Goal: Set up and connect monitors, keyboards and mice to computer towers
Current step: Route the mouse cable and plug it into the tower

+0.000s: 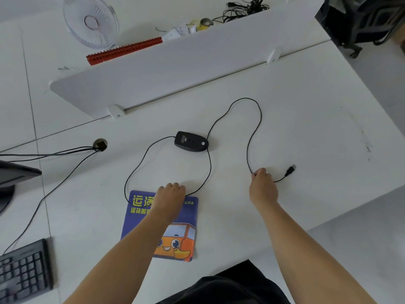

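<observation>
- White desk [306, 119] from the head camera, backed by a low white divider [175, 69]; beyond that, a clear fan [91, 20], a red strip [125, 50] and some tangled leads.
- Lying belly-up mid-desk: the black mouse [191, 141], just beyond the blue mouse pad [140, 224] and not yet set on it.
- Looping away from the mouse in wide curves over the desk: its cable [255, 128], ending at right in a free USB plug [290, 170], connected to nothing.
- Left hand [169, 198]: curled down over the cable at the pad's far edge, apparently gripping it, though with fingertips hidden the hold is judged, not seen.
- Right hand [263, 185]: closed in a pinch on the cable, just short of the plug.
- At far left: a keyboard [24, 270] and the edge of a monitor [13, 174], with leads already running down through the desk grommet [100, 144].
- Progress, as a judgement: keyboard and monitor seemingly cabled, mouse only at the cable-straightening stage.
- Left to do, by the look of it: feeding the plug toward a tower (none in view), turning the mouse over, setting it on the pad.
</observation>
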Available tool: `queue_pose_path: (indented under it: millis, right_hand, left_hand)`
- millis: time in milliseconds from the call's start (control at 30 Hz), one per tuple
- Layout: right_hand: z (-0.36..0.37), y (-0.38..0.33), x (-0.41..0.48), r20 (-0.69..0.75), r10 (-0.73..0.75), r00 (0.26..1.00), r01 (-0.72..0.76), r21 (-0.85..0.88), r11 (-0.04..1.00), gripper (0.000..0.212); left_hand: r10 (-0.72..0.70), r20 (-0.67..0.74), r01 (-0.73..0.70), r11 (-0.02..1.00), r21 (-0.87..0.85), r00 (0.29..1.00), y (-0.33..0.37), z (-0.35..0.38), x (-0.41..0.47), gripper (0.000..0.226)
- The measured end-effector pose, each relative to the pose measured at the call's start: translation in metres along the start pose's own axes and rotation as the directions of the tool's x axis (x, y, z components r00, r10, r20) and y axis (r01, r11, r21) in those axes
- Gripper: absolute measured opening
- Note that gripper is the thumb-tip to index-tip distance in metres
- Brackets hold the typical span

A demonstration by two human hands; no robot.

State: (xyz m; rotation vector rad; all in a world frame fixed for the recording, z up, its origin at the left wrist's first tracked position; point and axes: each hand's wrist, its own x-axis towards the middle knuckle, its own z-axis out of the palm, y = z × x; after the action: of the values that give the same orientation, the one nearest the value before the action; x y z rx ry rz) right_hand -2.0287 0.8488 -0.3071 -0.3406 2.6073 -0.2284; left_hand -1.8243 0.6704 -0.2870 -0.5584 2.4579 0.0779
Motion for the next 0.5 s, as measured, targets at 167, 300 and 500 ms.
queue_pose_path:
  millis: [167,300,500]
  right_hand:
    - [0.001,-0.008,-0.011,0.027,0.137,0.990,-0.138,0.346,0.928,0.010]
    - [-0.004,-0.041,-0.033,-0.101,0.144,0.984,-0.038,0.675,0.737,0.020]
    - [-0.012,-0.095,-0.076,-0.282,0.193,0.940,0.082,0.733,0.675,0.013]
  left_hand:
    - [-0.101,-0.269,0.015,0.953,-0.303,0.958,-0.010,-0.011,-0.006,0.017]
    - [-0.401,-0.417,0.021,0.741,-0.671,0.816,-0.033,-0.024,-0.024,0.033]
    - [-0.713,-0.202,-0.108,0.175,-0.979,0.672,-0.077,-0.046,-0.071,0.024]
